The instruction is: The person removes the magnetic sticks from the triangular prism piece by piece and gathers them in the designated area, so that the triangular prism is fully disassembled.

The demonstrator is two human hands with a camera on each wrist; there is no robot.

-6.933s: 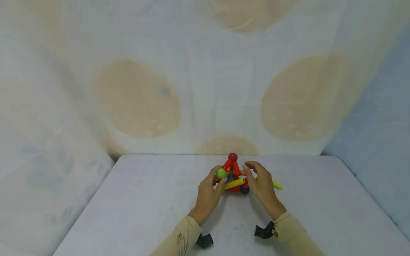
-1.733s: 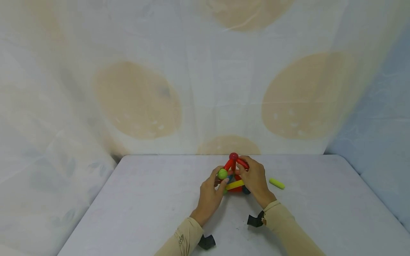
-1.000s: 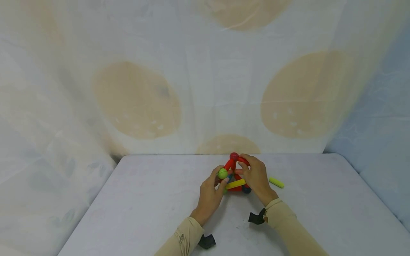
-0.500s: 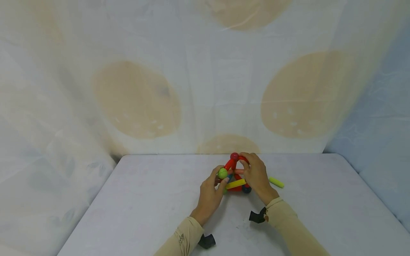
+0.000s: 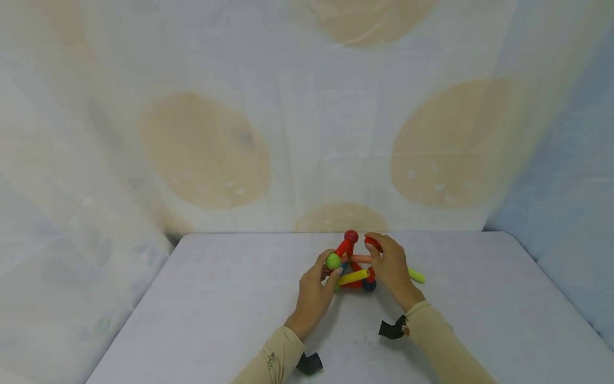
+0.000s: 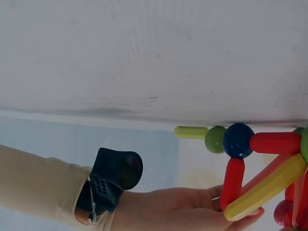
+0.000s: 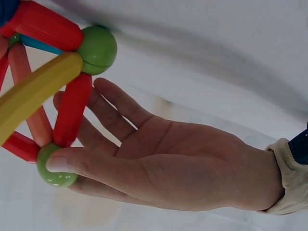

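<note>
Your left hand (image 5: 314, 290) rests against the left side of the little stick-and-ball toy (image 5: 352, 266) in the middle of the white table (image 5: 216, 309). Its fingers are mostly straight, and the thumb tip presses on a light green ball (image 5: 332, 261) at the toy's left corner; the right wrist view shows the open palm behind the sticks. Your right hand (image 5: 393, 269) is at the toy's right side, and its fingers pinch a short red stick (image 5: 373, 244) just beside the red ball (image 5: 351, 236) at the top. You cannot tell if that stick touches the ball. A yellow stick (image 5: 354, 277) runs along the front of the toy, and a dark blue ball (image 5: 368, 285) sits at its right front corner on the table. A yellow-green stick (image 5: 416, 276) lies on the table just behind your right hand. A spotted cloth (image 5: 307, 117) hangs behind the table.
</note>
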